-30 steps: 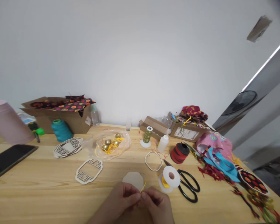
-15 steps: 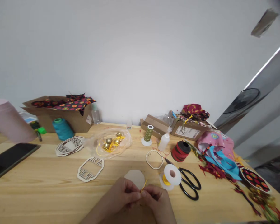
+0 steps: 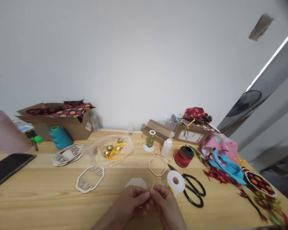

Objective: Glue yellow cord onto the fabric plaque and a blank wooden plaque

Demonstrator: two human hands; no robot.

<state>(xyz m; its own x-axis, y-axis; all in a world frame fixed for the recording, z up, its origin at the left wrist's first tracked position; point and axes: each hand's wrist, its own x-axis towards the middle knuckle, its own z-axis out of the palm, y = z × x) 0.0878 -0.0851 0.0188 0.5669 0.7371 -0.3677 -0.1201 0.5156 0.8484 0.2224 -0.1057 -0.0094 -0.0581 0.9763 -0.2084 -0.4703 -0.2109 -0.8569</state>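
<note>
the yellow cord (image 3: 153, 186) looks thin, limp and light, likely slippery, so it is best pinched close to its free end. it sits at 6 o'clock on the wooden surface (image 3: 38, 191), between both hands. the left hand (image 3: 132, 201) and right hand (image 3: 164, 203) each have a narrow fingertip grip closed on it. a white spool (image 3: 175, 181) lies at 2 o'clock from them, with black scissors (image 3: 193, 191) beyond.
</note>
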